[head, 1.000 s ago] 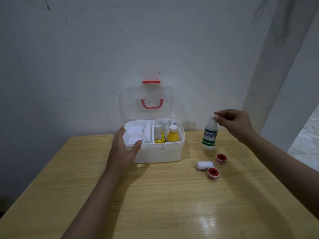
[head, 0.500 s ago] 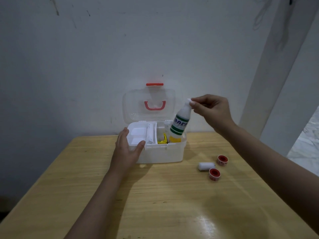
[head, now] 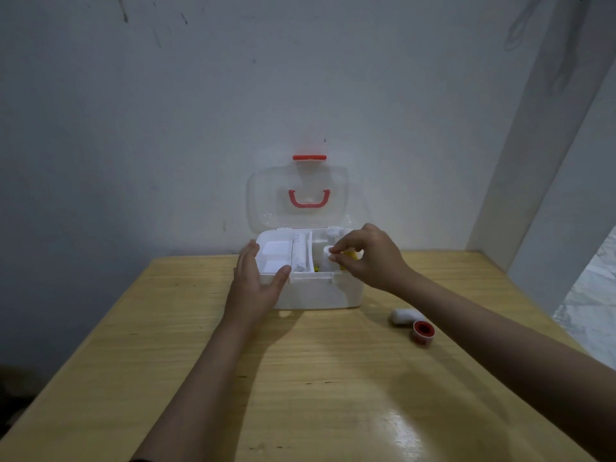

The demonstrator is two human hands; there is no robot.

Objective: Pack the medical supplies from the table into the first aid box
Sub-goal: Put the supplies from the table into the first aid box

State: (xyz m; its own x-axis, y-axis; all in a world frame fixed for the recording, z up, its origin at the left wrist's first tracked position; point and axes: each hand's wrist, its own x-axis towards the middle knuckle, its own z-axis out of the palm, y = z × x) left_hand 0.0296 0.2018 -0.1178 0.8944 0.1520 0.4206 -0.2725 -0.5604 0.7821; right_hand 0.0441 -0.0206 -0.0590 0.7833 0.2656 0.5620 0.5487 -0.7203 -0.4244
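Note:
The white first aid box [head: 313,293] stands open at the back of the wooden table [head: 300,378], its clear lid with a red handle raised against the wall. My left hand [head: 258,280] grips the box's front left corner. My right hand [head: 365,258] reaches into the right compartment, fingertips pinched on the white cap of the bottle [head: 328,256], which now stands down inside the box. A yellow bottle shows behind my fingers. To the right of the box, a white bandage roll [head: 401,316] and a red-cored tape roll [head: 422,331] lie on the table.
A grey wall stands right behind the box. A white pillar [head: 546,161] rises at the right rear corner of the table. The table's right edge drops off toward a tiled floor [head: 590,295].
My right hand carried the green-labelled bottle from the table's right side over to the box and lowered it into the right compartment. My forearm now hides the second red tape roll. The left hand stayed on the box.

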